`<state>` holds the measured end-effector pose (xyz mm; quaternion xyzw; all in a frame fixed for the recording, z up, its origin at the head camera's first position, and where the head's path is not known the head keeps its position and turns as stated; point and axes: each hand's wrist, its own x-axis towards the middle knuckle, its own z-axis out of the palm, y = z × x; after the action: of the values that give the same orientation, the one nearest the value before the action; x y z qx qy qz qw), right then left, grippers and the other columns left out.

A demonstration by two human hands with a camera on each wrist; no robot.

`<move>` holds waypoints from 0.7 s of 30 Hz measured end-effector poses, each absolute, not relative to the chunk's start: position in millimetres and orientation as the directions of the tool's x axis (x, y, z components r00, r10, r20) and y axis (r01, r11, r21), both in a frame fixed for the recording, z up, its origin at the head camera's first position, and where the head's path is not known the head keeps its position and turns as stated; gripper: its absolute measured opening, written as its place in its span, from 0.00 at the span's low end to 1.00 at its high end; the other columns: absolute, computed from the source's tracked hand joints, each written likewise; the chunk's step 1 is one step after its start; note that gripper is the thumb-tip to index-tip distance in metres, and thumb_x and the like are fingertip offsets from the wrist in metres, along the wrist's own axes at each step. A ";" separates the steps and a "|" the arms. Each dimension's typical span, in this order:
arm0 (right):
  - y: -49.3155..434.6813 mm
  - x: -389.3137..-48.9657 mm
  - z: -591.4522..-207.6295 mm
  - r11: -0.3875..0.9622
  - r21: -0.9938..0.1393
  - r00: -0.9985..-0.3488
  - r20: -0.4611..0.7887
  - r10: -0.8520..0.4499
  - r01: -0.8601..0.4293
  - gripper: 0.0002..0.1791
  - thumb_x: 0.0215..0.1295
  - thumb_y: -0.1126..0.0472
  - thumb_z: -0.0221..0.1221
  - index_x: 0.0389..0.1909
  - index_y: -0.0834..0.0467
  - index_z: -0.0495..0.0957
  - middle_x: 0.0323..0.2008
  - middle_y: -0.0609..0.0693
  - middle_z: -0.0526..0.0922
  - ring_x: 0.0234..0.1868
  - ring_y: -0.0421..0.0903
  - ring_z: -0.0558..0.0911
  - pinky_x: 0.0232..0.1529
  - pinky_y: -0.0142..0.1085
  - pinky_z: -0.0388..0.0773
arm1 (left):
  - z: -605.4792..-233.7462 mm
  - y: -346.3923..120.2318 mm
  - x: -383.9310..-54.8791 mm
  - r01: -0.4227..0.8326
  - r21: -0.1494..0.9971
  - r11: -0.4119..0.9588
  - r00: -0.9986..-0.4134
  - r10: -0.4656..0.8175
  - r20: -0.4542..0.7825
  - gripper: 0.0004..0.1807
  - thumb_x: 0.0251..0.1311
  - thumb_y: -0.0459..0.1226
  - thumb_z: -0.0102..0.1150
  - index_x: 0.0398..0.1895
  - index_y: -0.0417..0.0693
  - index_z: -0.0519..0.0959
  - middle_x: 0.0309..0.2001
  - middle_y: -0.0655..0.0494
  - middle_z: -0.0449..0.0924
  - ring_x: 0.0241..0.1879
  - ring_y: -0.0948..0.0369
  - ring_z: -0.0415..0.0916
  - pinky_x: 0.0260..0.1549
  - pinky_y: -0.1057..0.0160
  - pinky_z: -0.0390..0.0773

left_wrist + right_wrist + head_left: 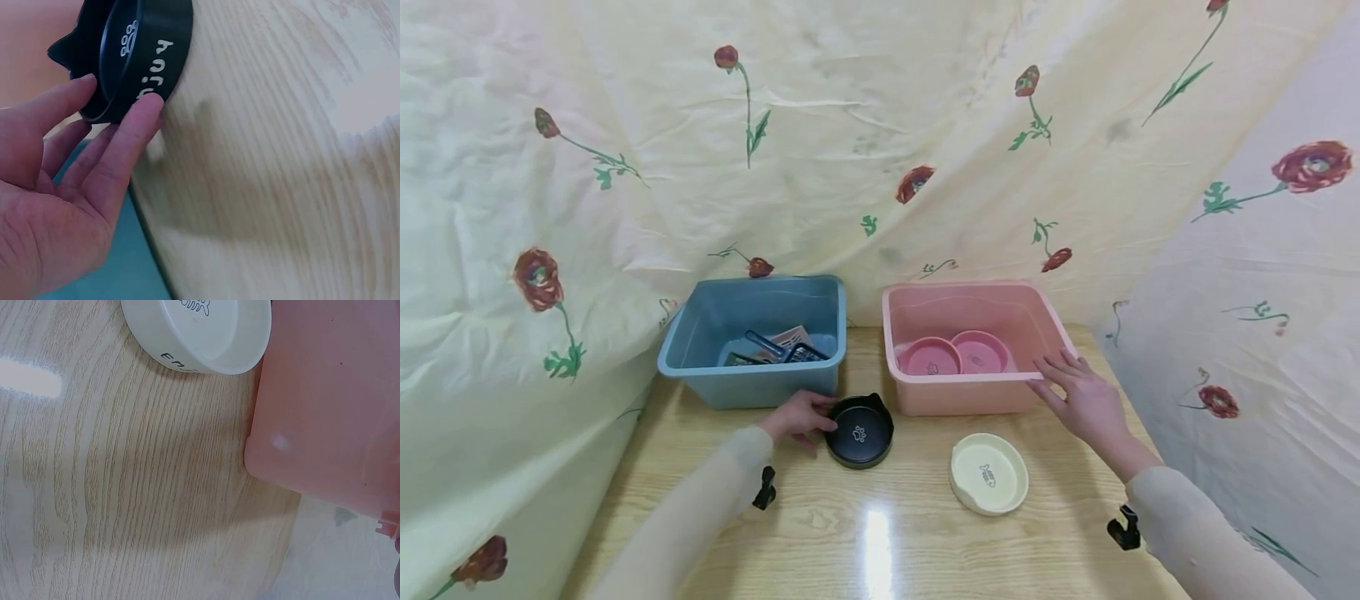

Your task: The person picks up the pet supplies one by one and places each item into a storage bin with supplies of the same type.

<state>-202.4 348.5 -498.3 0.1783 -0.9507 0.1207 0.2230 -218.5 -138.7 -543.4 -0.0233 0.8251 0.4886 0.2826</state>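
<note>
My left hand (801, 419) pinches the left rim of a black pet bowl (860, 433) with a pointed ear and a paw print. In the left wrist view the thumb lies inside the rim, with fingers against the lettered outer wall (164, 59). The right hand (1088, 404) rests on the front right corner of a pink bin (970, 396), fingers fairly straight. Two pink bowls, one (931, 357) in front of the other (981, 352), lie in that bin. A cream pet bowl (989, 473) with a fish-bone print stands on the table, left of the right hand.
At the left a blue bin (760, 387) holds litter scoops (805, 353) and a pinkish slotted piece (792, 337). Both bins stand at the back of the wooden table (805, 533), against a flowered cloth (820, 208). Cloth also borders both sides.
</note>
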 end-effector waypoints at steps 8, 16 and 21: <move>348.4 -201.7 -497.1 0.911 -0.151 -0.841 0.465 -0.276 -0.383 0.30 0.60 0.54 0.76 0.62 0.62 0.85 0.59 0.67 0.85 0.68 0.71 0.78 0.64 0.67 0.75 | -547.8 -135.2 -219.0 -0.332 0.795 0.507 -0.847 0.210 -0.488 0.32 0.66 0.22 0.66 0.74 0.36 0.74 0.65 0.33 0.80 0.49 0.46 0.88 0.34 0.50 0.91; 348.5 -201.5 -496.0 0.916 -0.150 -0.845 0.462 -0.269 -0.373 0.30 0.61 0.53 0.76 0.62 0.62 0.85 0.59 0.66 0.85 0.68 0.71 0.78 0.61 0.68 0.77 | -547.3 -130.1 -220.5 -0.319 0.781 0.537 -0.860 0.182 -0.476 0.32 0.63 0.18 0.65 0.72 0.34 0.75 0.62 0.32 0.81 0.43 0.47 0.89 0.33 0.52 0.91; 347.9 -201.6 -496.1 0.911 -0.138 -0.834 0.474 -0.283 -0.388 0.30 0.59 0.54 0.77 0.61 0.62 0.86 0.58 0.67 0.86 0.66 0.71 0.79 0.61 0.68 0.77 | -548.5 -128.6 -222.0 -0.330 0.760 0.560 -0.858 0.158 -0.489 0.31 0.62 0.17 0.63 0.70 0.36 0.78 0.59 0.35 0.83 0.37 0.48 0.89 0.33 0.52 0.91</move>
<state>-201.6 347.9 -496.1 0.1764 -0.9507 0.1149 0.2277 -222.0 -128.6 -548.5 -0.0511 0.8434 0.4665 0.2616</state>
